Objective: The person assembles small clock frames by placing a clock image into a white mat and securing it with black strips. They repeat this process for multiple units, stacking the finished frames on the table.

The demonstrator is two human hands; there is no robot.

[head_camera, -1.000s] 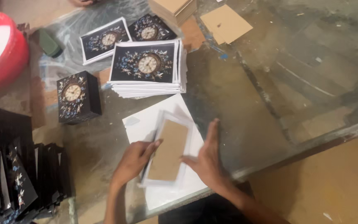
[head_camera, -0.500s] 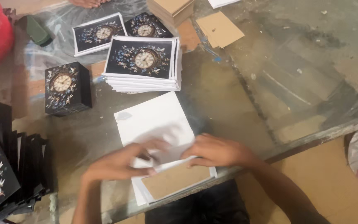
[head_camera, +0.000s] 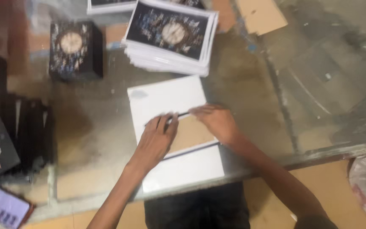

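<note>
My left hand (head_camera: 155, 142) lies flat, fingers open, on a brown flat cardboard piece (head_camera: 191, 133). My right hand (head_camera: 217, 121) is flat and open too, pressing on the far edge of that same cardboard. Neither hand is gripping anything; both just push down.

The cardboard sits right under my hands, on top of a big white paper sheet (head_camera: 166, 95). The cardboard's long side runs left to right, tipped a little so the right end is nearer to me. My left hand covers its left end and my right hand covers its far right part. A thin dark line shows at the far edge, between my fingertips, and I cannot tell what it is. The white sheet sticks out on the far side of the cardboard and on the near side too.

All this lies on a glass table top (head_camera: 310, 85) that looks dusty and scratched. Far from me sits a stack of printed cards with a dark flowery clock picture (head_camera: 170, 36). To its left stands a small black box with a clock face on it (head_camera: 75, 48). More dark folded boxes (head_camera: 5, 135) lie at the left edge. A loose brown cardboard scrap (head_camera: 261, 15) lies far to the right. The right side of the glass has room.
</note>
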